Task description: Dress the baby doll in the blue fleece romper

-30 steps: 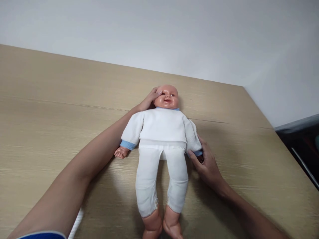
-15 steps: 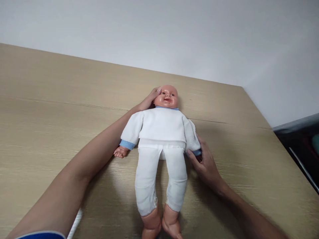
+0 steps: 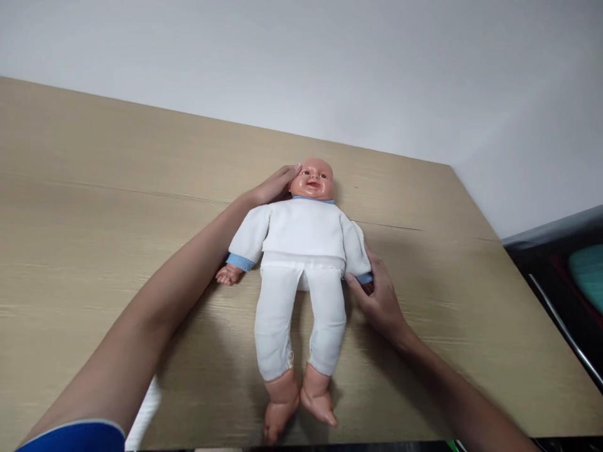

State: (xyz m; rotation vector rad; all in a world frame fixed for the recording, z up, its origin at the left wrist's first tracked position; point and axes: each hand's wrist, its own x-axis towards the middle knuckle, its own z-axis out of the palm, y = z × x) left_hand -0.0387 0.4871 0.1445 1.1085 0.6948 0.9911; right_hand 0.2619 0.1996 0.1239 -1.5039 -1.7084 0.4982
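A baby doll [image 3: 304, 232] in a white fleece top with blue cuffs and white trousers lies face up on the wooden table [image 3: 94, 238], its bare feet toward me. My left hand [image 3: 277, 184] rests against the side of the doll's head, its fingers partly hidden behind it. At the doll's other side, my right hand [image 3: 379, 295] is curled round the blue cuff of the sleeve, with the thumb on top. The doll's other arm lies beside my left forearm, its small fist uncovered.
A pale wall [image 3: 301, 69] rises behind the table's far edge. Beyond the right edge stands a dark object [image 3: 556, 276] with a shiny metal bar and a teal patch.
The view has shifted slightly, so the doll's feet and the table's near edge now show. Both hands keep their places on the doll.
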